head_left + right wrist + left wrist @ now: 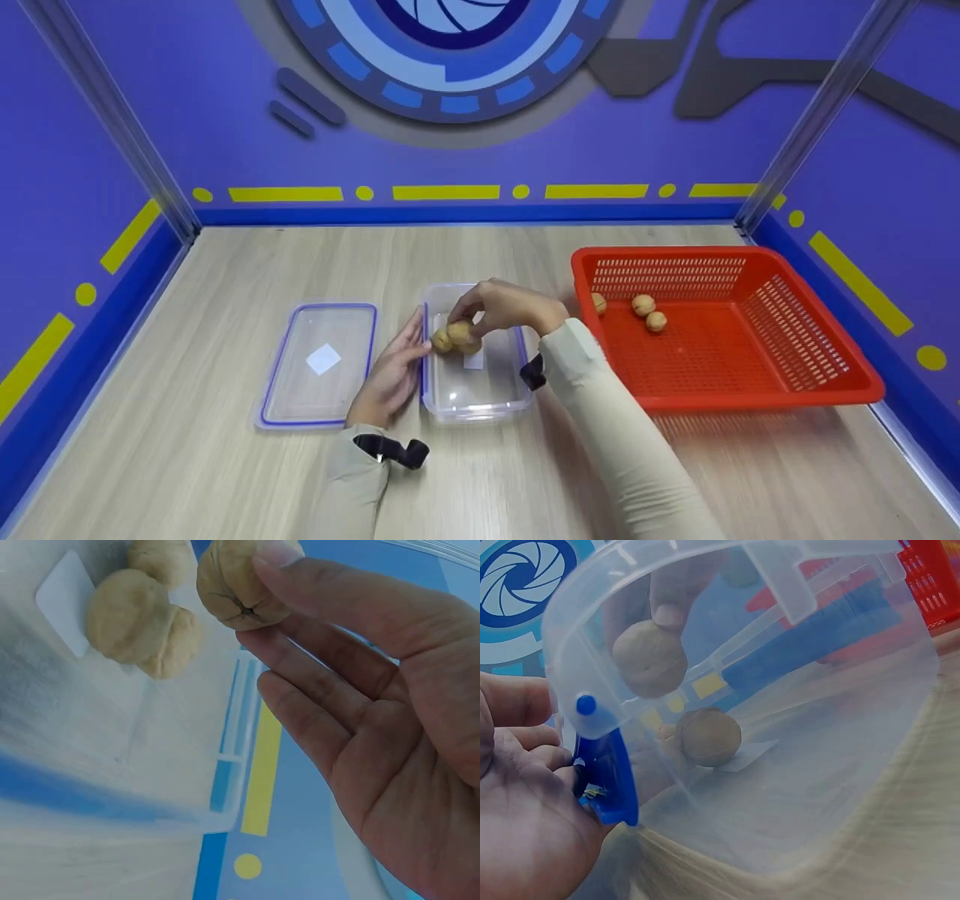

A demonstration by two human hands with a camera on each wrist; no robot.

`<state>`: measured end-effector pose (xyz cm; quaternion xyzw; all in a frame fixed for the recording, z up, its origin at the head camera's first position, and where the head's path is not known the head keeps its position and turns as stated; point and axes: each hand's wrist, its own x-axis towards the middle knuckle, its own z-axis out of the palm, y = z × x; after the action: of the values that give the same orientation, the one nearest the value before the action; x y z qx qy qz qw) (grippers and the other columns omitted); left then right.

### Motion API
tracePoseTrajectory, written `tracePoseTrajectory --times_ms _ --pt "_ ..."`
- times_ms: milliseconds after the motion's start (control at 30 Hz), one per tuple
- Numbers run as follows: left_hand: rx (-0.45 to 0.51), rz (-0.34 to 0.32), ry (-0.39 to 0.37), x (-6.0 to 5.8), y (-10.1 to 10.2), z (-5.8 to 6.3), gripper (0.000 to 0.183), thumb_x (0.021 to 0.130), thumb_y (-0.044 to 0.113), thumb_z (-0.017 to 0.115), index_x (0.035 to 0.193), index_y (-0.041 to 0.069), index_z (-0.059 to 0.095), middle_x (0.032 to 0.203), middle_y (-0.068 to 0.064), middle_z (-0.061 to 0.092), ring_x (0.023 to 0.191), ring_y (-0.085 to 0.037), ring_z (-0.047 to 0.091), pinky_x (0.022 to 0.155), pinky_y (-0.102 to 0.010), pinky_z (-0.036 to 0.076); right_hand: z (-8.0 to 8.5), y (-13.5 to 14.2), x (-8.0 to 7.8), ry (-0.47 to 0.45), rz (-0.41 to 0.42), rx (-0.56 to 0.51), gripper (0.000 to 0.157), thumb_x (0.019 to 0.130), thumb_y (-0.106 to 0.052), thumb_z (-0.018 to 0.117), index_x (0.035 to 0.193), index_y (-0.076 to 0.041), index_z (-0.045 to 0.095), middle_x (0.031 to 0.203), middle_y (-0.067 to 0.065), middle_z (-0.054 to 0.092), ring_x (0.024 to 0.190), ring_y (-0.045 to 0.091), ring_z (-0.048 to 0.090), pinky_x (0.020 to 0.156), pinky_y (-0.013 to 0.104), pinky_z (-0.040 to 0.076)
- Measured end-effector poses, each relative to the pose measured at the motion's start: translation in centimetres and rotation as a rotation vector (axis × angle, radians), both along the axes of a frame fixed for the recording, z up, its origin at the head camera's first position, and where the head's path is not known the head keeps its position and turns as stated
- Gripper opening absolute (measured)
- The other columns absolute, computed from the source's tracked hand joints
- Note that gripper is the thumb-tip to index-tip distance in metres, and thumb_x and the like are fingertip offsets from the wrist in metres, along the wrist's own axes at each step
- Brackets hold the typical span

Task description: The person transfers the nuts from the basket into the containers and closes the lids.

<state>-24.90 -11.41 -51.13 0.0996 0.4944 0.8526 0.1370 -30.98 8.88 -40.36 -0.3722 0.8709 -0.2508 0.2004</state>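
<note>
My right hand [510, 306] pinches a walnut [236, 589] between thumb and fingers, above the clear plastic container [480, 412]. Several walnuts [127, 615] lie inside that container, beside a white label. My left hand [390, 375] rests along the container's left side, its fingers touching the wall near a blue latch [611, 772]. Through the clear wall in the left wrist view, the right fingertips show on a walnut [651, 660], with another walnut [711, 737] lower down. Part of the held walnut is hidden by the right fingers in the head view.
A red plastic basket [720, 401] stands on the right, with several walnuts [643, 304] near its left end. The clear lid [322, 397] with a blue seal lies flat to the left. Decorated blue panels [480, 165] border the wooden table [187, 450].
</note>
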Motion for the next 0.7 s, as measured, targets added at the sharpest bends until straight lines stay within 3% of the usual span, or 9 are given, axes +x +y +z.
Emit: tracePoseTrajectory --times_ms 500,700 --pt "-0.001 0.007 0.009 -0.1 0.0 -0.1 0.072 0.091 -0.010 0.039 0.153 0.001 0.003 0.162 -0.010 -0.009 0.149 -0.023 -0.013 0.122 -0.035 -0.009 -1.7 -1.8 0.4 -0.039 -0.037 0.111 0.036 0.075 0.001 0.075 0.109 -0.011 0.073 0.107 0.003 0.073 0.095 0.013 0.063 0.089 0.029 0.054" --pt "0.011 0.006 -0.001 0.0 0.0 0.0 0.073 0.090 -0.010 0.039 0.153 0.002 0.003 0.162 -0.009 -0.009 0.149 -0.022 -0.012 0.122 -0.034 -0.009 -1.8 -2.1 0.5 -0.060 0.001 0.104 0.035 0.075 0.001 0.076 0.110 -0.007 0.072 0.107 0.007 0.073 0.095 0.014 0.065 0.088 0.027 0.055"
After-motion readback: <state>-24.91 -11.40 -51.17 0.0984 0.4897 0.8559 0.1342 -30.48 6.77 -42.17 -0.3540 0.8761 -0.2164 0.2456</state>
